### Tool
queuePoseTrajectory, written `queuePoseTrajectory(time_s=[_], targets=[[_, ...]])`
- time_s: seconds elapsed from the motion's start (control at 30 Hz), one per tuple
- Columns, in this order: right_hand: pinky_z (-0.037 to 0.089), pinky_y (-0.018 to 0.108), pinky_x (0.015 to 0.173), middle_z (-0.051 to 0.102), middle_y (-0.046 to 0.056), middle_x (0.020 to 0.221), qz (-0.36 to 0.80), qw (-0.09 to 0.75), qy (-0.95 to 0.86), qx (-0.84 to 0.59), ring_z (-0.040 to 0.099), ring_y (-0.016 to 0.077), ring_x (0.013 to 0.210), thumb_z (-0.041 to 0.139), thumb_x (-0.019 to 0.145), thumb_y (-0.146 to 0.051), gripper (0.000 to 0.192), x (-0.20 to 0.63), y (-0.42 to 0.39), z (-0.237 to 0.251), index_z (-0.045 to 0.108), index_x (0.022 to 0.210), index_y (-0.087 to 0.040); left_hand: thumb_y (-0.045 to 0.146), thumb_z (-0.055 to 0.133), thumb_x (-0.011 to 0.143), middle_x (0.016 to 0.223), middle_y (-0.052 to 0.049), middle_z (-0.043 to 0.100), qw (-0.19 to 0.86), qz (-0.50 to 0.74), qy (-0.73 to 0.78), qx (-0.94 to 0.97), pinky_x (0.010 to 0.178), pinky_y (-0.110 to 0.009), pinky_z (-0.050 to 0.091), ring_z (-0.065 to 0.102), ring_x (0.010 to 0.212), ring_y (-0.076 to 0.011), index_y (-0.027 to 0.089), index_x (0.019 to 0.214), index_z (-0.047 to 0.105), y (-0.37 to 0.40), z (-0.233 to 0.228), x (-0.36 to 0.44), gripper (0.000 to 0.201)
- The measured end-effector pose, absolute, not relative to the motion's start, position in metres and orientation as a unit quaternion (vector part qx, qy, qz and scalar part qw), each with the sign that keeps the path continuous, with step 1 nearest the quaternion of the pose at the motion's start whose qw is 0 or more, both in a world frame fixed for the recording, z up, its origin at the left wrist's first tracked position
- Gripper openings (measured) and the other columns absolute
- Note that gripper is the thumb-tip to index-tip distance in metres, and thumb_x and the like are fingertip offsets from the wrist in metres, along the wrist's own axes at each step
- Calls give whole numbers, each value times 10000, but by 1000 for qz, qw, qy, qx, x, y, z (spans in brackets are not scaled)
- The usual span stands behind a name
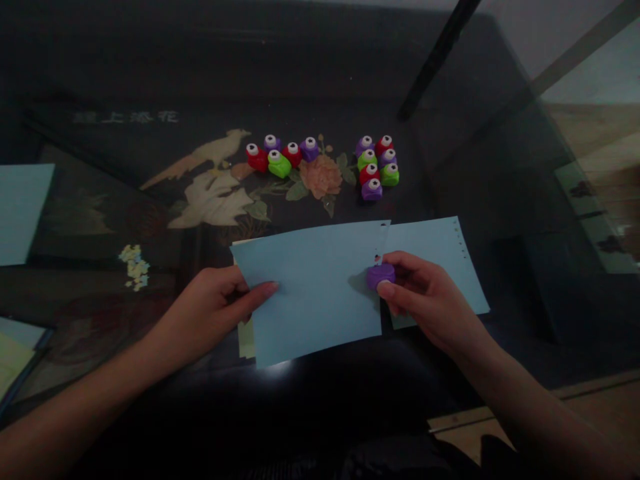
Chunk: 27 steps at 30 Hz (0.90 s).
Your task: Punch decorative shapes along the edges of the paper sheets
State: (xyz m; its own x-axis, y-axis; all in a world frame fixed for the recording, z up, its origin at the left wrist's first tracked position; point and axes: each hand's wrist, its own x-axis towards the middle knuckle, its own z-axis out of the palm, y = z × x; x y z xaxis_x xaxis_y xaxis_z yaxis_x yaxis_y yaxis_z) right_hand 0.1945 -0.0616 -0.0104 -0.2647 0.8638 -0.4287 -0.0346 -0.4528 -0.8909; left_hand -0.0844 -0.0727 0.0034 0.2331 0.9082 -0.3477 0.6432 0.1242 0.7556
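A light blue sheet of paper (315,287) is held up over the dark tabletop, slightly curved. My left hand (220,297) pinches its left edge, thumb on top and fingers underneath. At the sheet's right edge, my right hand (425,290) grips a small purple craft punch (381,275) between thumb and fingers. The punch sits on the paper's edge, and small punched holes show just above it. Beneath the right hand lies a second blue sheet (425,240) with a row of small holes along its right side. Pale yellow paper (246,340) peeks out under the left edge.
Several red, green and purple craft punches stand in two groups, one behind the sheet (279,164) and one farther right (371,190). A small heap of paper cutouts (134,267) lies at left. Another blue sheet (23,213) is at the far left, above a dark-edged tray or folder with papers (15,357).
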Motion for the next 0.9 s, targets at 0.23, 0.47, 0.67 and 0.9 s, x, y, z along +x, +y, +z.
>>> queuePoseTrajectory(time_s=[0.23,0.47,0.67,0.9], targets=[[419,166,453,591,-40,722,681,321,-422,-505,485,51,532,780,736,-279,245,197,-61,-12,664,942,-213,439,507,796,422,55,451,446,147,602,646,397,-219,321,399,385,-99,215,488,461,-73,4,-82,384],[408,175,477,560,-52,697,656,311,-472,-500,486,51,538,732,791,-297,222,198,-62,-15,647,977,-211,444,501,795,431,47,468,449,145,596,650,407,-214,318,433,407,-102,209,483,461,-74,4,-78,393],[404,208,486,571,-43,704,632,304,-494,-513,498,71,547,730,787,-312,233,200,-61,-17,635,970,-204,424,506,796,434,46,474,452,149,592,651,420,-213,331,435,420,-100,205,481,459,-73,2,-74,387],[395,224,487,583,-40,708,616,298,-502,-528,494,76,536,731,784,-330,244,202,-61,-21,642,979,-214,393,494,825,461,42,511,465,158,573,656,439,-215,371,466,433,-101,198,522,498,-76,-1,-74,360]])
